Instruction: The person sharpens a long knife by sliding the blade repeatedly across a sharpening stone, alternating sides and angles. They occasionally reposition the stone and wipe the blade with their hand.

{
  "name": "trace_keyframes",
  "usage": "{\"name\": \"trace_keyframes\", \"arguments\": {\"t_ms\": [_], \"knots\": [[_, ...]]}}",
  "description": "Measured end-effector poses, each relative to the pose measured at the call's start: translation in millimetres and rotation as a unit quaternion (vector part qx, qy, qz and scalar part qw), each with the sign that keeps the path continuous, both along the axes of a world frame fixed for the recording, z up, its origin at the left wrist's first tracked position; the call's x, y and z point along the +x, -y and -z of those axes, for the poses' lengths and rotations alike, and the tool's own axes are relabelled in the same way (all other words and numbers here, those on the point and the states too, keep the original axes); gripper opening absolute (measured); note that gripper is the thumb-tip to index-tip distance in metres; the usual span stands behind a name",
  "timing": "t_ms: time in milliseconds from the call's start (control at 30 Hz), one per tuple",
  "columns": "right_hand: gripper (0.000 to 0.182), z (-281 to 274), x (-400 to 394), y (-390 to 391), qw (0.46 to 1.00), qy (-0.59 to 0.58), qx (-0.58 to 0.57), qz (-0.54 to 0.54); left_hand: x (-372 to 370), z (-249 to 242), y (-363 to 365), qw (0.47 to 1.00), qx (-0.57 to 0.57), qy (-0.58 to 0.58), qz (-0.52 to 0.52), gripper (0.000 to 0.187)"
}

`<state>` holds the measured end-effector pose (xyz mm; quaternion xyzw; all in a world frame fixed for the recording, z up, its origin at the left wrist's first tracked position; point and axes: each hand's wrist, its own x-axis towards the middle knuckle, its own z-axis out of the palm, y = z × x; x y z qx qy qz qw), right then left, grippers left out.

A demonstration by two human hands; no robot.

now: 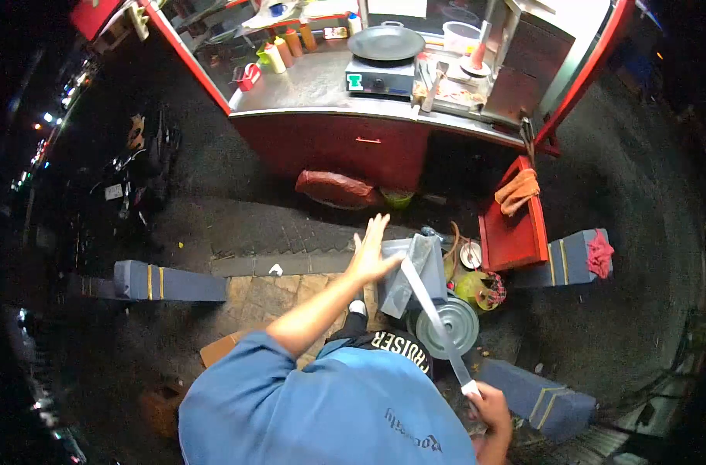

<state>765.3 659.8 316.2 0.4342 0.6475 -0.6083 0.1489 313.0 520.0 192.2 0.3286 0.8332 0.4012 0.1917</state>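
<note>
Starting big: looking at the red cart across the top of the frame, with a smooth, shiny metal counter (322, 81) over flat painted panels. Next, picking out boxy, matte blue-grey blocks (535, 395) at left, right and lower right, banded in yellow. Near the middle, peering down on a grey tub (395, 294), angular and hard-walled, probably plastic. Now onto the long knife (436, 316), slim, pale and straight, slanting from the centre towards the lower right. Judging progress: knife in hand, yes; fresh cut anywhere, none to be seen; finished result, none to point at. Up on the stove (380, 80), finding the dark pan (386, 45), wide, round and shallow, well apart from both hands. Same with the food tray (457, 91) at upper right, showing bits of something pale and crumbly, too small to name. Back down to the round grey lid (447, 328), ringed with ridges, partly behind the blade. Smaller now: seeing the right hand (492, 407), lower right, closed round the knife's handle. And the left hand (374, 256), centre, open, with fingers spread near the blade's far end; cannot tell if touching. Last, catching slim squeeze bottles (275, 60), upper left, smooth and nozzle-topped.
</note>
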Motion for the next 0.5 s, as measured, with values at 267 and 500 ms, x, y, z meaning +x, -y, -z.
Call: {"name": "trace_keyframes", "arguments": {"t_ms": [267, 500], "knots": [[0.017, 26, -49, 1, 0.997, -0.077, -0.011, 0.012, -44, 11, -34, 0.997, 0.029, -0.048, -0.052, 0.107], [0.016, 0, -4, 10, 1.000, -0.024, 0.007, -0.005, -4, 8, -7, 0.999, 0.010, -0.038, 0.025, 0.108]]}}
